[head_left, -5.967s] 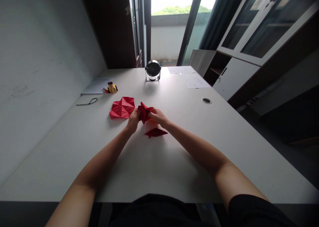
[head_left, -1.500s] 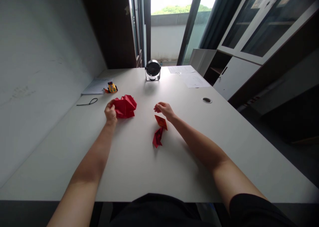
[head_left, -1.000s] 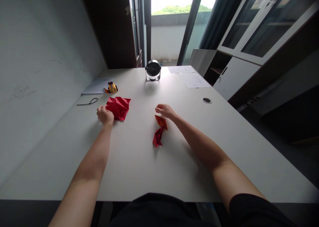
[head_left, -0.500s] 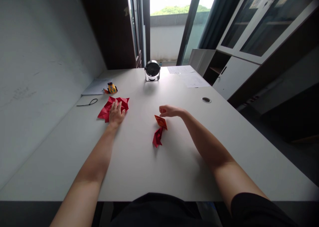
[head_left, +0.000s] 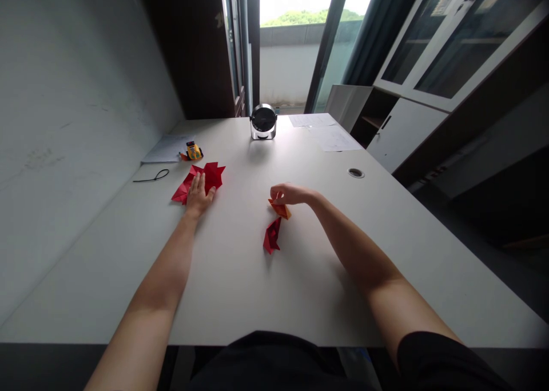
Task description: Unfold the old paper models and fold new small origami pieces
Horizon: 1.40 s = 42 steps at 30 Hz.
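Note:
My left hand [head_left: 198,196] lies flat with fingers stretched on several folded red paper pieces [head_left: 213,175] at the left of the table. Near the middle, my right hand [head_left: 288,194] pinches the upper edge of an orange folded paper boat [head_left: 281,210]. Just below it on the table stands a red folded paper boat [head_left: 271,236], close to the orange one. My right fingertips are partly hidden behind the curled hand.
A yellow toy vehicle [head_left: 194,151] and a black cable tie [head_left: 152,176] lie at the left by white paper sheets [head_left: 160,150]. A round black lamp-like device [head_left: 263,121] stands at the back. More sheets [head_left: 334,136] and a cable hole [head_left: 355,173] are at the right.
My right hand has come down onto the orange paper boat and taken hold of its edge; the boat has turned slightly. The red papers under my left hand have shifted a little.

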### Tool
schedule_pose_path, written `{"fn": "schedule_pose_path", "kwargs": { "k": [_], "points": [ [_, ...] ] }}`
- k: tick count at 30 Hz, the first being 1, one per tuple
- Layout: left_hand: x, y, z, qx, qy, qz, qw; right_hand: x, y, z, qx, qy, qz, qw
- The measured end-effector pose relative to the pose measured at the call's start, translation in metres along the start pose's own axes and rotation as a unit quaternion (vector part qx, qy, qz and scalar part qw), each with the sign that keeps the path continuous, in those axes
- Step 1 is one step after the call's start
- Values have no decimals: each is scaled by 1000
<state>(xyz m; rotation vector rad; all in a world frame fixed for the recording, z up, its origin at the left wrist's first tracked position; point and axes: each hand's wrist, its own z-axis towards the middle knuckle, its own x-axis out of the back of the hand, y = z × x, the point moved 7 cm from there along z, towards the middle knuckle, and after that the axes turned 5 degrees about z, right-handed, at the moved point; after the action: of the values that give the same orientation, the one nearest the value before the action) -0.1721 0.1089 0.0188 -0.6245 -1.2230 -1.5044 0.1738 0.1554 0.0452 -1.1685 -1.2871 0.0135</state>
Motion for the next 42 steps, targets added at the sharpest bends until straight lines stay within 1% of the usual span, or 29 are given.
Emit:
{"fn": "schedule_pose_path", "kwargs": {
  "k": [4, 6, 10, 12, 16, 20, 22, 24, 26, 29, 31, 34, 36, 38, 40, 42],
  "points": [
    [-2, 12, -2, -44, -24, 12, 999, -2, -7, 0, 27, -11, -12, 999],
    [-4, 17, -3, -56, -42, 3, 998, -1, -6, 0, 22, -5, -28, 999],
    [-9, 14, -4, -37, -58, -37, 997, 1, 0, 1, -9, 11, -63, 998],
    [-15, 11, -3, -30, -78, -45, 995, 3, 3, 1, -26, 25, -77, 996],
    [-27, 4, -4, -15, -135, -6, 991, 8, 0, -1, -39, 58, -85, 994],
    [-30, 4, -7, -17, -157, 27, 987, 9, -5, -3, -43, 63, -84, 994],
    [-30, 5, -9, -16, -160, 33, 986, 11, -8, -4, -25, 78, -98, 992],
    [-29, 7, -11, -12, -159, 34, 987, 16, -12, -4, -3, 109, -113, 988],
    [-27, 9, -13, -8, -149, 33, 988, 21, -14, -5, 7, 145, -107, 984],
    [-21, 15, -12, -5, -119, 13, 993, 28, -15, -7, 8, 196, -61, 979],
    [-19, 15, -10, 8, -103, -3, 995, 32, -16, -9, 9, 222, -30, 975],
    [-16, 11, -7, 38, -85, -16, 996, 35, -17, -11, 0, 241, 10, 970],
    [-12, 12, -6, 41, -72, -20, 996, 36, -17, -11, -6, 244, 29, 969],
    [-5, 19, -4, 19, -63, -9, 998, 36, -17, -12, -6, 245, 40, 969],
    [2, 33, -3, -23, -66, 16, 997, 36, -17, -12, -5, 244, 45, 969],
    [4, 48, -4, -61, -100, 21, 993, 36, -17, -12, -1, 243, 48, 969]
  ]
}}
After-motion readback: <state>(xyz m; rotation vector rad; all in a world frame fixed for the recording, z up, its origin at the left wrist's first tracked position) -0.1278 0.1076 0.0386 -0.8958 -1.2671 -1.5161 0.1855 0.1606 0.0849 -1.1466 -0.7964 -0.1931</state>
